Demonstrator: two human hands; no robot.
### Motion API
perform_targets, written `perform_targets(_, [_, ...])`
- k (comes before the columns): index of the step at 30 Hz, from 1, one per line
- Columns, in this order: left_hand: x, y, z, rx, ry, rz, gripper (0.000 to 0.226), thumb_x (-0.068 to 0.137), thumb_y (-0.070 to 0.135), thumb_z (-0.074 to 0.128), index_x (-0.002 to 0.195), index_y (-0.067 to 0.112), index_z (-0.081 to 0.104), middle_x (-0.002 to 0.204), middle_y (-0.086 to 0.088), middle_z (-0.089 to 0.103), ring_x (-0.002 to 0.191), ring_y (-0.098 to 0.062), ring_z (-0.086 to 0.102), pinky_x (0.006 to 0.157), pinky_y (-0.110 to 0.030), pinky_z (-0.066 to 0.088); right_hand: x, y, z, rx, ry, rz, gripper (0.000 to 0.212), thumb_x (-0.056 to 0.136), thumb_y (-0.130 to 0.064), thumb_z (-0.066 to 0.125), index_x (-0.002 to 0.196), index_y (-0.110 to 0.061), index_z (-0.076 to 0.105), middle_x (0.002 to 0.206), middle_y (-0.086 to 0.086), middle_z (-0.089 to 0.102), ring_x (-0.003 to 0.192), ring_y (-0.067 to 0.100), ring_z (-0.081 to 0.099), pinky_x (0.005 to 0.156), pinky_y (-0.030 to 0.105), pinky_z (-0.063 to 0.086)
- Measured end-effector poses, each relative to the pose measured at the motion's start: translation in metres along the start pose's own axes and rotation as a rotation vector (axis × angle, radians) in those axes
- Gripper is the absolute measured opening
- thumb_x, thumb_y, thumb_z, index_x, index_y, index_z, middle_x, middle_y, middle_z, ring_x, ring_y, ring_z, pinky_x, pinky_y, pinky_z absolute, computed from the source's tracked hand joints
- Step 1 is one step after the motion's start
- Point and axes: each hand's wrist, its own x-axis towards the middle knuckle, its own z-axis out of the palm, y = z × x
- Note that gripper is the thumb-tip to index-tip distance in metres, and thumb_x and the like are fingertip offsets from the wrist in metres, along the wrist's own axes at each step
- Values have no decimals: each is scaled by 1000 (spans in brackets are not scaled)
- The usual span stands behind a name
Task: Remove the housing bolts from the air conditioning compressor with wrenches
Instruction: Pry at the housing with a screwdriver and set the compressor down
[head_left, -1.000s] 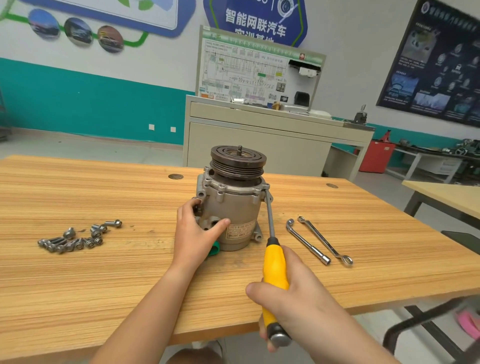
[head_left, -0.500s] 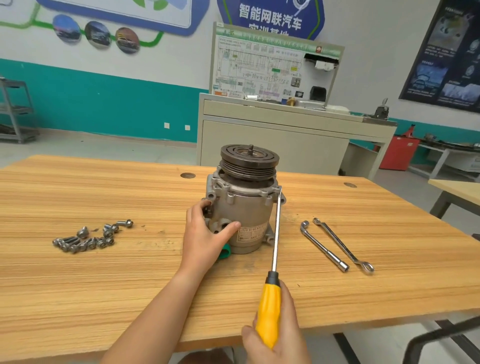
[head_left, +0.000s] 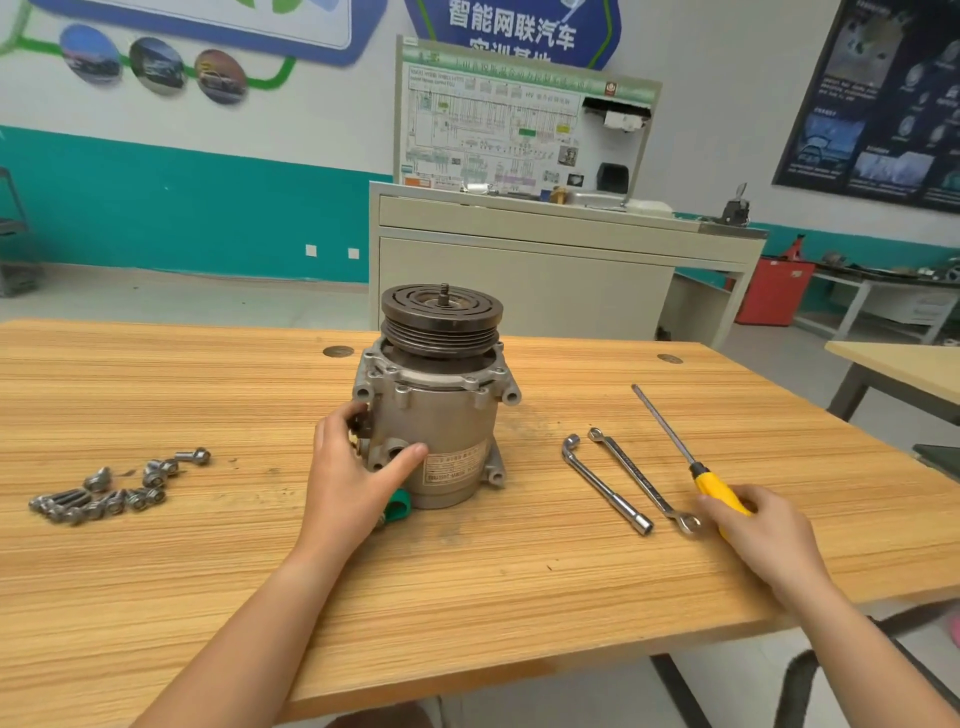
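Standing upright, compressor (head_left: 436, 415), pulley (head_left: 441, 317) uppermost

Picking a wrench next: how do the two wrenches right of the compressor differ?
The socket wrench has a round shaft bent at its far end; the flat wrench is straight. At the near end, the socket wrench has a socket, the flat wrench an open head. Both are silver, lying parallel.

Upright compressor (head_left: 441, 415) between loose bolts (head_left: 115, 503), wrenches (head_left: 641, 479)

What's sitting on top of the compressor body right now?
A dark grooved pulley with a short shaft stub at its centre. Whatever lies beneath it is covered.
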Motion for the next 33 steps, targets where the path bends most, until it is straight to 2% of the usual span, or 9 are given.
perform_targets(9, [-1,1,0,11,4,-15,75,70,28,81,133,16,42,129,0,46,116,-8,43,94,-20,32,33,8,5,-57,-133,49,29,84,-28,64,90,0,68,82,13,61,71,21,48,68,36,40])
perform_targets(12, [-2,3,0,27,10,-23,82,70,29,81,137,17,37,133,-2,41,122,-12,41,97,-21,31,37,2,0,-181,-227,98,41,85,-37,61,95,2,67,74,11,60,61,21,53,57,32,44])
perform_targets(13, [-2,2,0,23,6,-40,88,69,30,82,141,17,32,138,-3,37,127,-14,38,101,-24,31,38,-1,-2,-251,-245,110,46,85,-42,59,101,1,66,79,12,62,67,23,56,58,33,48])
perform_targets(15, [0,2,-2,-36,-51,-127,106,69,33,82,149,23,13,151,-4,25,137,-18,29,110,-34,29,40,-12,-1,-351,-197,64,66,81,-54,57,120,-1,56,113,13,60,102,30,55,82,40,51])
perform_targets(17, [4,2,-3,-127,-142,-238,117,68,36,81,150,31,-2,156,-3,20,142,-20,25,113,-41,27,34,-39,10,-123,-204,-79,86,72,-62,61,137,-8,40,141,6,42,128,26,37,101,40,35])
perform_targets(20, [7,2,-3,-114,-232,-268,117,65,41,82,150,34,3,152,0,32,136,-18,36,110,-39,32,13,-102,44,253,-600,-289,108,51,-68,65,143,-22,31,142,-11,35,132,11,32,98,27,28])
perform_targets(24, [7,4,-2,-113,-229,-283,121,58,47,83,151,28,9,147,1,41,131,-15,42,107,-33,33,5,-145,90,434,-857,-461,75,58,-42,77,125,-34,43,117,-27,51,103,-12,48,77,4,38])
perform_targets(29, [5,10,-6,-132,-218,-278,131,41,58,78,150,21,17,143,1,46,130,-12,43,109,-32,34,8,-144,122,658,-875,-455,76,43,-42,83,112,-28,56,106,-14,67,101,4,61,89,27,49])
perform_targets(33, [-2,15,-2,-181,-217,-296,130,41,56,81,150,22,19,140,3,48,127,-10,46,109,-35,37,8,-137,123,671,-833,-454,84,40,-47,89,114,-28,56,108,-11,67,102,5,61,87,29,49])
